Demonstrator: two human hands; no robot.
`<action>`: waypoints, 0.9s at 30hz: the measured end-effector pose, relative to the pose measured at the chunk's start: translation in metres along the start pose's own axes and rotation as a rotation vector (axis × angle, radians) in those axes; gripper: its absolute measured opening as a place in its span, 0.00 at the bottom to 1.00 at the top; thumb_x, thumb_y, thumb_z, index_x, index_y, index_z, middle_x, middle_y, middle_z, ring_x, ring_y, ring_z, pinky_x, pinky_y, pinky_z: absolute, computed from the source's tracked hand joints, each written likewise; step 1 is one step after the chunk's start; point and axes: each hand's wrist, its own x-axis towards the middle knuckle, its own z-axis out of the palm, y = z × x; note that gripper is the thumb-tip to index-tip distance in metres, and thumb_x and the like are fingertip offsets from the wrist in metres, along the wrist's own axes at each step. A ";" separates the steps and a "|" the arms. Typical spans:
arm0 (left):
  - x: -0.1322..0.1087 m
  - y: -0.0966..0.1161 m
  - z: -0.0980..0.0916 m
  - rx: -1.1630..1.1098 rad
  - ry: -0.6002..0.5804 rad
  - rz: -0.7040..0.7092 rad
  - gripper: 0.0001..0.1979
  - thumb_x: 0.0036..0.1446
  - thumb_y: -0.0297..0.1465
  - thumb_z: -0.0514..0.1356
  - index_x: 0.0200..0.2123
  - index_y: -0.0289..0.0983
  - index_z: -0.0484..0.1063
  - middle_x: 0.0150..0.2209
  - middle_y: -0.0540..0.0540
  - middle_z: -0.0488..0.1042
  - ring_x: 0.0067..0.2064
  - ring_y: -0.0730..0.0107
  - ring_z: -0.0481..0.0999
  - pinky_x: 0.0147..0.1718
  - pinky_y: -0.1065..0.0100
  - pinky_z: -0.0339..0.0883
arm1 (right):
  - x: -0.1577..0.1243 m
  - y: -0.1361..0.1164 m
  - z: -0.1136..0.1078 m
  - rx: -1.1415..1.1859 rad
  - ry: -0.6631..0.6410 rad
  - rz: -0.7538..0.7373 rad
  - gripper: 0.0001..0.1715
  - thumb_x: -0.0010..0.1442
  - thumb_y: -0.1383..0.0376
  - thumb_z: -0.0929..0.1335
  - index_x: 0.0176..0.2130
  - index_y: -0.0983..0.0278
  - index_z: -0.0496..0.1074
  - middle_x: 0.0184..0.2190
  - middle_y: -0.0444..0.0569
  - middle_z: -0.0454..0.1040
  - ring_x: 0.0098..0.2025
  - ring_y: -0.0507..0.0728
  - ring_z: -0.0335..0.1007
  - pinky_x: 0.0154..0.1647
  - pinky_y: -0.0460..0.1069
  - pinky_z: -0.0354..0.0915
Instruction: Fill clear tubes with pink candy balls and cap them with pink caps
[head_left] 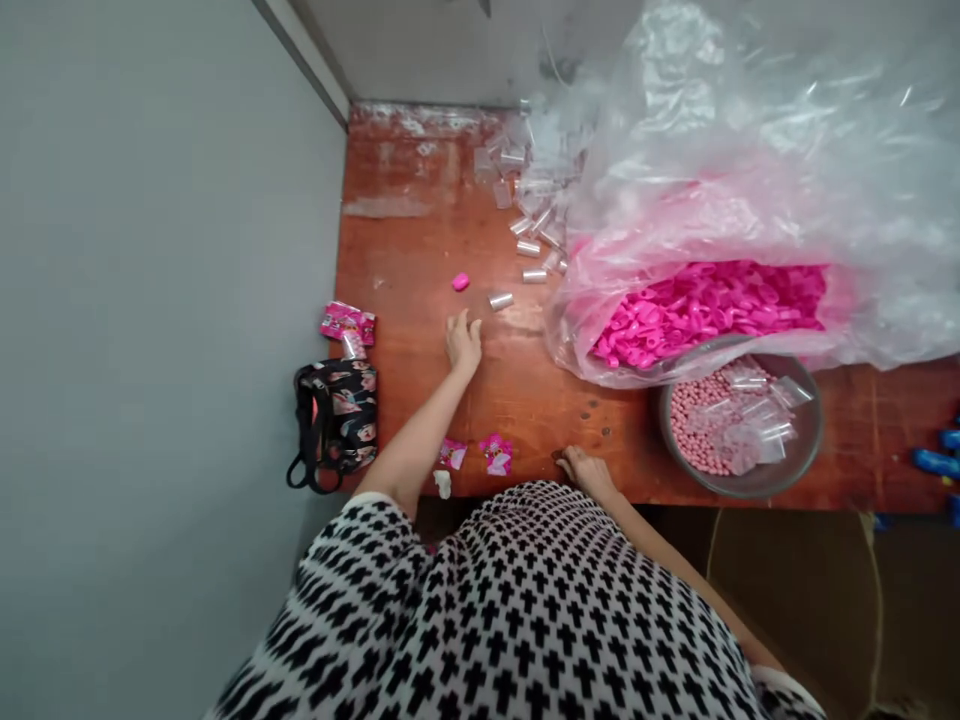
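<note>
My left hand [463, 342] reaches over the wooden table with its fingers apart and nothing visible in them. Just beyond its fingertips lies a small bright pink plastic piece [460, 282]. A short clear plastic tube [500, 300] lies on its side to the right of that hand. My right hand [589, 472] rests near the table's front edge, loosely bent, with no object visible in it. Between my forearms, close to the edge, are two small pink printed packets, one [496, 455] flower-shaped and the other [452, 454] partly behind my left arm.
A large clear bag [750, 200] of pink plastic pieces [697, 310] fills the right side. Before it stands a bowl [808, 440] of pink beads and clear tubes. More tubes [532, 190] lie scattered at the back. A floral bag [352, 410] and pink packets [347, 322] sit by the left wall.
</note>
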 end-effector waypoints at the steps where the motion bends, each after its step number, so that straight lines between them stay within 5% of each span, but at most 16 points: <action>1: 0.013 0.006 0.001 0.077 0.022 0.045 0.20 0.60 0.31 0.52 0.56 0.38 0.63 0.54 0.35 0.64 0.51 0.60 0.70 0.45 0.65 0.65 | -0.001 0.000 -0.004 0.017 0.009 -0.002 0.17 0.67 0.57 0.56 0.46 0.62 0.67 0.43 0.53 0.73 0.40 0.57 0.73 0.31 0.46 0.61; 5: 0.061 0.017 0.005 0.235 0.024 0.014 0.27 0.58 0.27 0.54 0.61 0.41 0.56 0.62 0.34 0.54 0.52 0.53 0.69 0.47 0.58 0.62 | -0.001 -0.005 -0.018 0.094 0.069 -0.032 0.15 0.67 0.60 0.56 0.45 0.62 0.67 0.45 0.52 0.73 0.41 0.57 0.73 0.34 0.47 0.63; 9: 0.091 0.007 0.005 0.263 -0.017 -0.027 0.18 0.59 0.30 0.54 0.54 0.40 0.64 0.56 0.34 0.61 0.48 0.53 0.71 0.44 0.57 0.63 | 0.019 -0.021 -0.037 0.158 0.138 -0.116 0.14 0.66 0.62 0.57 0.44 0.62 0.67 0.44 0.52 0.74 0.42 0.56 0.73 0.36 0.47 0.65; 15: 0.100 -0.011 -0.003 0.228 -0.032 0.067 0.07 0.57 0.29 0.57 0.40 0.37 0.68 0.48 0.38 0.67 0.49 0.60 0.69 0.46 0.63 0.61 | 0.107 -0.056 -0.118 0.145 0.331 -0.199 0.16 0.66 0.65 0.57 0.48 0.66 0.67 0.47 0.59 0.71 0.49 0.58 0.68 0.47 0.52 0.65; 17: 0.099 -0.017 -0.007 0.125 -0.023 0.062 0.02 0.55 0.28 0.59 0.32 0.36 0.67 0.42 0.41 0.69 0.46 0.64 0.70 0.45 0.66 0.62 | 0.147 -0.074 -0.150 0.124 0.418 -0.228 0.20 0.64 0.69 0.58 0.54 0.69 0.63 0.58 0.62 0.62 0.60 0.60 0.57 0.57 0.56 0.58; 20: 0.099 -0.025 -0.010 -0.154 0.014 -0.062 0.09 0.50 0.27 0.61 0.25 0.37 0.61 0.29 0.48 0.67 0.36 0.70 0.71 0.38 0.70 0.65 | 0.201 -0.098 -0.183 0.092 0.430 -0.245 0.25 0.62 0.75 0.59 0.58 0.66 0.59 0.65 0.57 0.51 0.66 0.62 0.45 0.61 0.62 0.51; 24: 0.097 -0.035 -0.009 -0.543 0.032 -0.206 0.07 0.53 0.25 0.55 0.28 0.37 0.58 0.24 0.54 0.64 0.24 0.79 0.69 0.28 0.74 0.68 | 0.242 -0.111 -0.192 0.099 0.482 -0.155 0.22 0.62 0.74 0.61 0.55 0.64 0.64 0.61 0.49 0.60 0.64 0.61 0.49 0.61 0.60 0.51; 27: 0.085 -0.034 -0.007 -0.797 0.084 -0.311 0.05 0.54 0.23 0.54 0.30 0.36 0.58 0.24 0.55 0.68 0.22 0.81 0.70 0.27 0.75 0.69 | 0.236 -0.109 -0.176 0.091 0.474 -0.164 0.14 0.62 0.73 0.61 0.47 0.69 0.68 0.51 0.46 0.70 0.58 0.54 0.59 0.58 0.50 0.55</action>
